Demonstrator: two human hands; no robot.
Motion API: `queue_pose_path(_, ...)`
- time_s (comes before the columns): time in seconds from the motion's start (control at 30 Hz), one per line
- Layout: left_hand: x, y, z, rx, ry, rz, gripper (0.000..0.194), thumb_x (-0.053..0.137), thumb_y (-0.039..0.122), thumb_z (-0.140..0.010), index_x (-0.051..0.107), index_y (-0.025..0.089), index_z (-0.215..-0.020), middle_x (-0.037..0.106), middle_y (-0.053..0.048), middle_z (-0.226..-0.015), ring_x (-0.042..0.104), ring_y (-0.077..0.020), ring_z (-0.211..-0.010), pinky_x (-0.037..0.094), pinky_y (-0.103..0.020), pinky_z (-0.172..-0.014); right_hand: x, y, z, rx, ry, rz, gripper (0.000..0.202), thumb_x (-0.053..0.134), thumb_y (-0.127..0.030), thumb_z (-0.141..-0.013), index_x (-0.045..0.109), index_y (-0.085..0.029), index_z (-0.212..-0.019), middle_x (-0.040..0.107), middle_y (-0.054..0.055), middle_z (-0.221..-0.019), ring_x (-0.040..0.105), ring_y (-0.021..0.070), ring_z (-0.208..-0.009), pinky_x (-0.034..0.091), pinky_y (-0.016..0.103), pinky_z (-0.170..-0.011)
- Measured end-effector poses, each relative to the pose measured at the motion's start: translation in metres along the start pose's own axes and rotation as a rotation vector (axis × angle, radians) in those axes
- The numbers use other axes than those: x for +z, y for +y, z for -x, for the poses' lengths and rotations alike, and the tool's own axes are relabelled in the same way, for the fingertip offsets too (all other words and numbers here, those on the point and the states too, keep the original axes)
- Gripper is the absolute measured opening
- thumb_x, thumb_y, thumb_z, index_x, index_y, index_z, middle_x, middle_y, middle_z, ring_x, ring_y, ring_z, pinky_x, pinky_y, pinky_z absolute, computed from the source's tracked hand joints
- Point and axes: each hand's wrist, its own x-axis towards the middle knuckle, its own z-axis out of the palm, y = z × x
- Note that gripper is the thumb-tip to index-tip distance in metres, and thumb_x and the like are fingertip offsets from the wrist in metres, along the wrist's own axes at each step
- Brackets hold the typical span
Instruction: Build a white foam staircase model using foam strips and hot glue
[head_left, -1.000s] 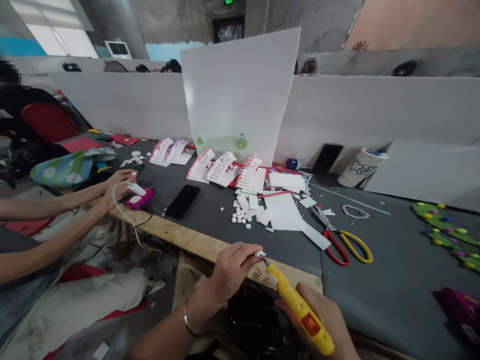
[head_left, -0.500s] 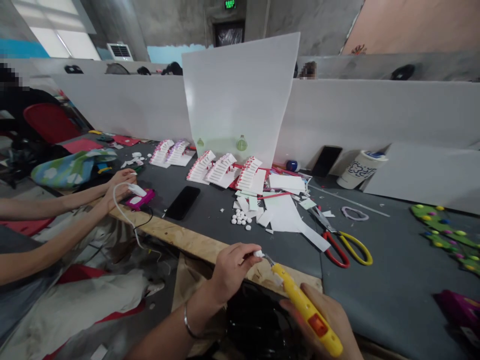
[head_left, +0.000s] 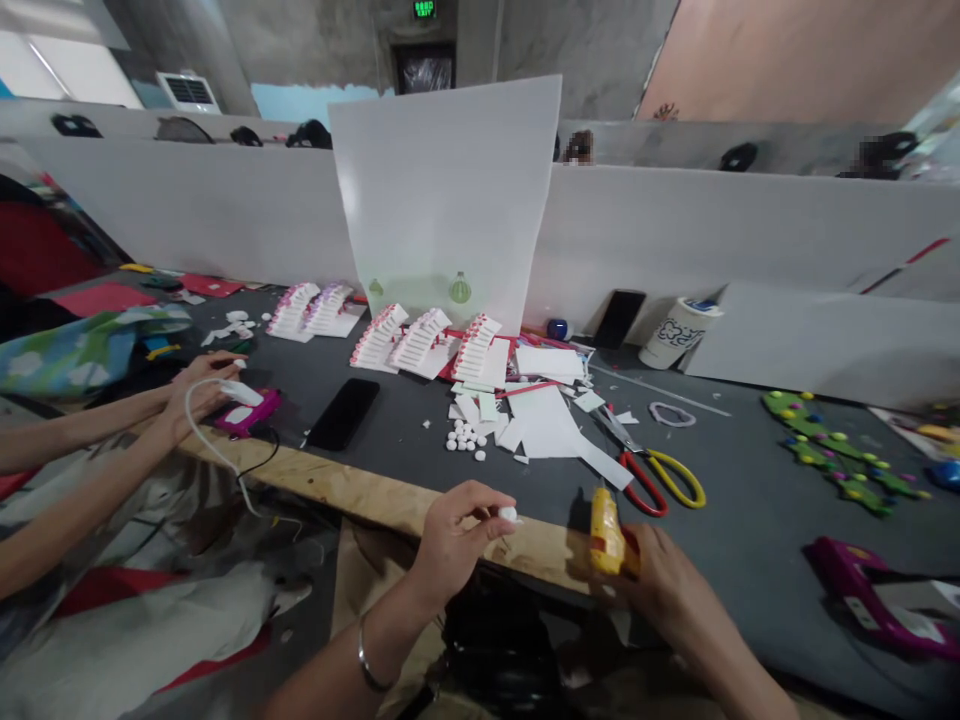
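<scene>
The fingers of the left hand pinch a small white piece at their tips, near the wooden edge of the counter — probably so that most of it stays exposed. The right hand grasps a yellow tool just beside it, apart from the piece, perhaps to leave that pinch unobstructed. The tool's narrow end points away from the person, its long axis running mostly forward, foreshortened; the rounded piece shows no clear long axis. Beyond lie white pellets in a loose cluster, seemingly grouped for easy reach, beside cut paper — and open-bladed scissors, handles toward the person.
</scene>
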Motion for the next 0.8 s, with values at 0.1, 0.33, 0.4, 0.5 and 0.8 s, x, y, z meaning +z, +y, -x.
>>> queue_pose_path(0.1, 0.000, 0.001, -0.002, 0.182, -0.018, -0.085, 0.012, 0.073, 0.029, -0.079, 0.074, 0.021, -0.088, 0.065, -0.003, -0.077, 0.060, -0.0121, -0.069, 0.051, -0.024, -0.067, -0.006, 0.014, -0.002, -0.037, 0.019, -0.079, 0.052, 0.064, -0.041, -0.073, 0.058, -0.017, -0.119, 0.064, 0.017, -0.115, 0.061, 0.0327, -0.105, 0.050, 0.044, -0.087)
queue_pose_path(0.33, 0.007, 0.007, -0.003, 0.390, -0.111, -0.199, 0.016, 0.071, 0.029, -0.081, 0.074, 0.026, -0.096, 0.058, -0.003, -0.087, 0.057, -0.0130, -0.081, 0.050, -0.026, -0.074, -0.065, -0.076, -0.035, 0.133, -0.244, -0.887, 0.033, 0.052, -0.048, -0.089, 0.068, -0.022, -0.101, 0.070, 0.009, -0.103, 0.065, 0.0183, -0.081, 0.053, 0.030, -0.072)
queue_pose_path(0.4, 0.010, 0.010, -0.002, 0.395, -0.139, -0.206, 0.017, 0.070, 0.033, -0.081, 0.074, 0.027, -0.096, 0.057, -0.004, -0.088, 0.056, -0.0149, -0.085, 0.050, -0.029, -0.078, -0.067, -0.105, -0.042, 0.136, -0.366, -1.180, 0.028, 0.062, -0.047, -0.084, 0.068, -0.020, -0.088, 0.070, 0.005, -0.088, 0.062, 0.0142, -0.069, 0.052, 0.027, -0.067)
queue_pose_path(0.5, 0.014, 0.012, 0.001, 0.380, -0.149, -0.168, 0.019, 0.069, 0.038, -0.080, 0.075, 0.028, -0.095, 0.056, -0.004, -0.089, 0.055, -0.0163, -0.087, 0.050, -0.030, -0.079, -0.055, -0.126, -0.045, 0.222, -0.430, -1.550, 0.024, 0.076, -0.040, -0.074, 0.064, -0.020, -0.080, 0.065, -0.001, -0.071, 0.057, 0.0101, -0.060, 0.046, 0.022, -0.058)
queue_pose_path(0.8, 0.024, 0.016, 0.010, 0.426, -0.038, -0.180, 0.023, 0.070, 0.032, -0.080, 0.072, 0.029, -0.103, 0.054, -0.005, -0.100, 0.055, -0.0162, -0.092, 0.052, -0.030, -0.079, -0.050, -0.131, -0.040, 0.233, -0.385, -1.786, 0.039, 0.083, -0.035, -0.066, 0.047, -0.022, -0.073, 0.060, -0.004, -0.067, 0.054, 0.0101, -0.059, 0.043, 0.022, -0.059)
